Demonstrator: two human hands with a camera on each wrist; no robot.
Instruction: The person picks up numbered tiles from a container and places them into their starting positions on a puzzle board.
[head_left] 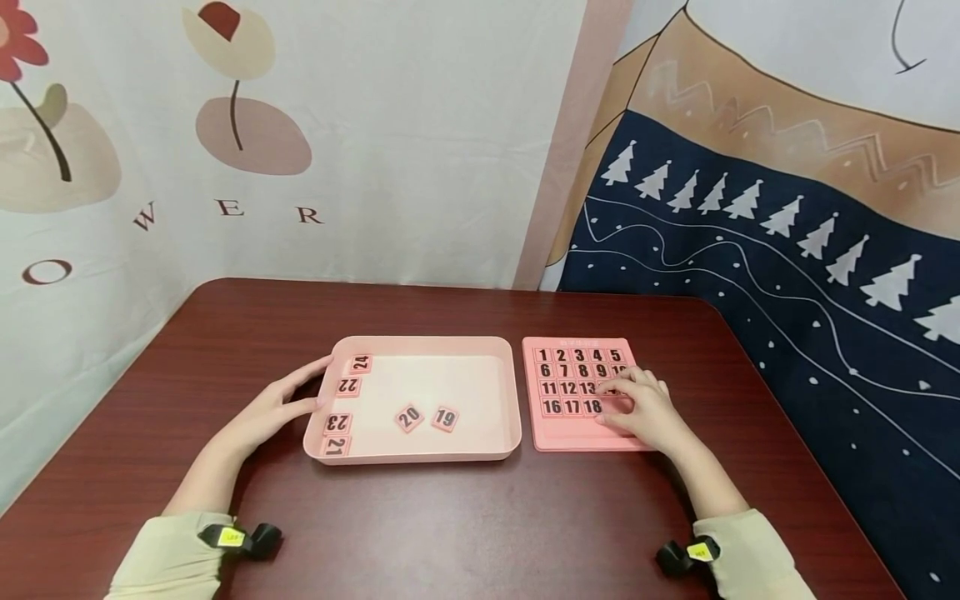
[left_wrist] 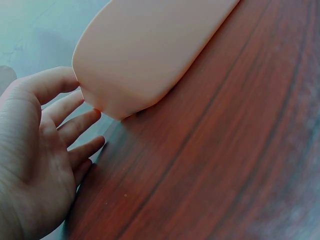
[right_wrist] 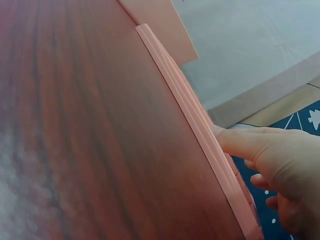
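A pale pink tray lies on the table with loose pink number tiles in it. Tiles 24, 22, 23 and 21 line its left side; tile 20 and tile 19 lie near the front middle. My left hand touches the tray's left wall, fingers spread and extended. To the right lies a pink number board with rows of tiles from 1 up to 18. Over its right part is my right hand, fingertips beside tile 18; the hand hides some tiles. No tile shows between its fingers.
The dark brown wooden table has rounded far corners. Behind it hang a white flower-print curtain and a navy tree-print cloth. A narrow gap separates tray and board.
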